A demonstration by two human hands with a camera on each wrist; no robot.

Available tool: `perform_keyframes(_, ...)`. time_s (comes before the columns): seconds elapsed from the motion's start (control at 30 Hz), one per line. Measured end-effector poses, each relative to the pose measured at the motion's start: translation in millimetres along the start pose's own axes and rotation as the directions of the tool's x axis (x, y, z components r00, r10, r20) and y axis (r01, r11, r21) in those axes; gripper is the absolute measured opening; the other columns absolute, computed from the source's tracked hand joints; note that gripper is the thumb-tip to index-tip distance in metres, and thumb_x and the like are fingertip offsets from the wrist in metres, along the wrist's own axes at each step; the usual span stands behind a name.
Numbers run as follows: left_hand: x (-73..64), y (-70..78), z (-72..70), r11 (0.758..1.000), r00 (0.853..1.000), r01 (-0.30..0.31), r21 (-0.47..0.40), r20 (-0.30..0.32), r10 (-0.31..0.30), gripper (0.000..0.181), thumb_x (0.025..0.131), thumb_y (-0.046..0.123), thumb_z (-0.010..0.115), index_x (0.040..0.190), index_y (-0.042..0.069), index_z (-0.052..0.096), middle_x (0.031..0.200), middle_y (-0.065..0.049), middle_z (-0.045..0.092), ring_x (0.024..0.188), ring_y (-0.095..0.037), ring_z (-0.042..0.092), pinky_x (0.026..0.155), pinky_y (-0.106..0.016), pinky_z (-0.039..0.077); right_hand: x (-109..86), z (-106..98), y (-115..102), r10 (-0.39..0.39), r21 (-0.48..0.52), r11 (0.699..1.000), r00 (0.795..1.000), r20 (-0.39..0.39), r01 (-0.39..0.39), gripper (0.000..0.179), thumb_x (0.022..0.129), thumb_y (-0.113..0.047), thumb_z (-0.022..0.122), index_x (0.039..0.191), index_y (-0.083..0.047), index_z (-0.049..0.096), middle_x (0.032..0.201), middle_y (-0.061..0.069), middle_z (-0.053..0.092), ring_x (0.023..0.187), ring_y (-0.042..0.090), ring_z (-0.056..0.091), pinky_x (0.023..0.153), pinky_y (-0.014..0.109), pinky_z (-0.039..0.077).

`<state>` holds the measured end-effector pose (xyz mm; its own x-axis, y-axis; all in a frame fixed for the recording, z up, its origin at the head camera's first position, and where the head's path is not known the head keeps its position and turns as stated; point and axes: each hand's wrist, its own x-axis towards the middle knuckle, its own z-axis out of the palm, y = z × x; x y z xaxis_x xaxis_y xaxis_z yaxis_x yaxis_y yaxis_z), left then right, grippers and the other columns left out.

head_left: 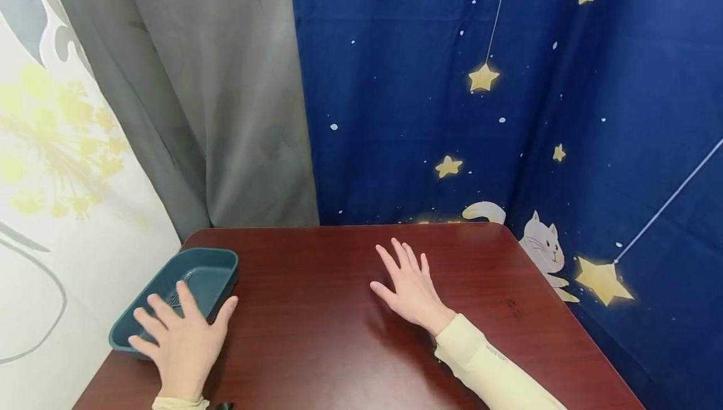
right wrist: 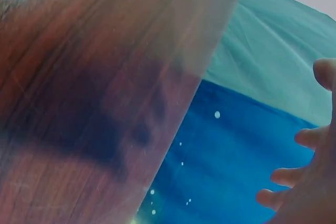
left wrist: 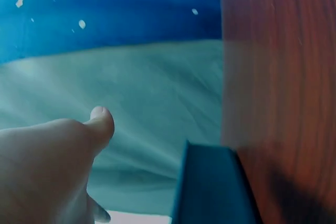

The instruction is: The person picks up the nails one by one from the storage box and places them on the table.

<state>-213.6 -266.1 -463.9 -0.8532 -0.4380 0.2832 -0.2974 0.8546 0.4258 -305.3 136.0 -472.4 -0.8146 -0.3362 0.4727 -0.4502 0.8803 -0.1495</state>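
Note:
My left hand [head_left: 186, 341], fingers spread, overlaps the near part of a dark teal tray [head_left: 217, 260] at the table's left side in the head view. Thin metal wire-like pieces [head_left: 174, 299] show inside the tray, partly hidden behind the fingers. In the left wrist view the thumb [left wrist: 100, 127] stands out beside the tray's wall [left wrist: 210, 182]. Over the middle right of the table, my right hand [head_left: 411, 294] has its fingers stretched apart and holds nothing. The right wrist view shows its fingertips [right wrist: 286, 177] at the right edge.
A dark red-brown wooden table [head_left: 316, 309] spans the front. Behind it hang a grey curtain [head_left: 248, 115] and a blue curtain [head_left: 395, 102] with stars. A small black object [head_left: 224, 405] lies at the near edge beside the left wrist. White patterned fabric [head_left: 68, 209] hangs at left.

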Motion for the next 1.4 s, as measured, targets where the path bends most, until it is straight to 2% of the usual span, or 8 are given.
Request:
perform_keyframes(0.07,1.6,-8.2,1.2,0.998,0.997,0.07,0.012,0.045,-0.07,0.115,0.074,0.08,0.035,0.144,-0.001,-0.007,0.139,-0.038,-0.024,0.123,-0.051,-0.033,0.085,-0.074,-0.018,-1.4,2.9,-2.4,-0.007,0.007,1.0,1.0,0.007,0.007,0.076,0.082,-0.067,0.043,0.146,-0.034,0.018,0.152,0.005,0.017,0.138,0.03,0.015,0.1,0.065,0.011)
perform_keyframes(0.17,4.4,-18.4,4.5,0.988,0.982,0.152,0.035,0.109,-0.155,0.12,0.074,0.082,0.031,0.14,-0.007,-0.014,0.135,-0.038,-0.031,0.12,-0.052,-0.035,0.086,-0.075,-0.016,-3.6,6.8,-5.9,-0.001,0.02,1.0,1.0,0.022,0.001,0.077,0.082,-0.068,0.044,0.146,-0.035,0.017,0.153,0.002,0.015,0.138,0.029,0.015,0.102,0.064,0.01)
perform_keyframes(0.3,8.7,-27.1,9.9,0.976,0.963,0.209,0.057,0.16,-0.216,0.124,0.073,0.083,0.028,0.135,-0.014,-0.017,0.131,-0.039,-0.034,0.119,-0.054,-0.034,0.087,-0.075,-0.013,-4.6,11.5,-9.3,0.002,0.034,0.999,0.999,0.035,-0.003,0.078,0.081,-0.068,0.044,0.146,-0.034,0.016,0.153,0.002,0.015,0.138,0.03,0.016,0.102,0.063,0.011)
perform_keyframes(0.53,12.3,-34.8,10.2,0.969,0.962,0.231,0.086,0.126,-0.241,0.126,0.073,0.084,0.025,0.131,-0.02,-0.018,0.129,-0.035,-0.039,0.119,-0.05,-0.038,0.092,-0.072,-0.01,-4.5,16.1,-11.1,0.007,0.039,0.999,0.999,0.034,-0.009,0.078,0.082,-0.067,0.045,0.146,-0.031,0.02,0.153,0.002,0.015,0.139,0.027,0.013,0.102,0.063,0.011)
perform_keyframes(0.83,4.3,-43.2,5.9,0.949,0.936,0.303,0.091,0.158,-0.314,0.127,0.072,0.085,0.019,0.126,-0.023,-0.023,0.126,-0.037,-0.041,0.118,-0.052,-0.037,0.095,-0.07,-0.009,-8.8,21.4,-9.1,0.013,0.023,1.0,0.998,0.067,-0.014,0.079,0.082,-0.066,0.046,0.146,-0.036,0.011,0.153,0.002,0.013,0.139,0.027,0.013,0.103,0.062,0.009)
perform_keyframes(1.03,7.3,-47.2,5.7,0.939,0.923,0.329,0.098,0.177,-0.342,0.128,0.071,0.086,0.018,0.125,-0.021,-0.027,0.127,-0.036,-0.042,0.118,-0.052,-0.037,0.097,-0.068,-0.01,-9.3,21.6,-7.3,0.001,0.028,1.0,0.996,0.088,-0.004,0.078,0.083,-0.067,0.043,0.147,-0.032,0.015,0.153,0.003,0.012,0.138,0.03,0.013,0.102,0.063,0.009)
perform_keyframes(1.2,8.3,-49.7,6.6,0.937,0.922,0.335,0.097,0.171,-0.347,0.129,0.07,0.087,0.019,0.125,-0.021,-0.026,0.128,-0.038,-0.039,0.119,-0.053,-0.035,0.098,-0.068,-0.009,-10.2,21.4,-5.7,-0.006,0.017,1.0,0.996,0.09,0.004,0.078,0.083,-0.07,0.039,0.147,-0.03,0.017,0.153,0.004,0.013,0.138,0.031,0.013,0.102,0.064,0.01)
perform_keyframes(1.4,9.8,-54.0,3.5,0.948,0.931,0.296,0.115,0.185,-0.313,0.13,0.071,0.086,0.02,0.125,-0.025,-0.021,0.129,-0.041,-0.035,0.121,-0.056,-0.03,0.096,-0.069,-0.008,-13.7,23.1,-4.4,0.003,0.02,1.0,0.994,0.109,-0.006,0.079,0.083,-0.068,0.042,0.147,-0.032,0.014,0.153,0.003,0.01,0.139,0.03,0.012,0.1,0.065,0.011)
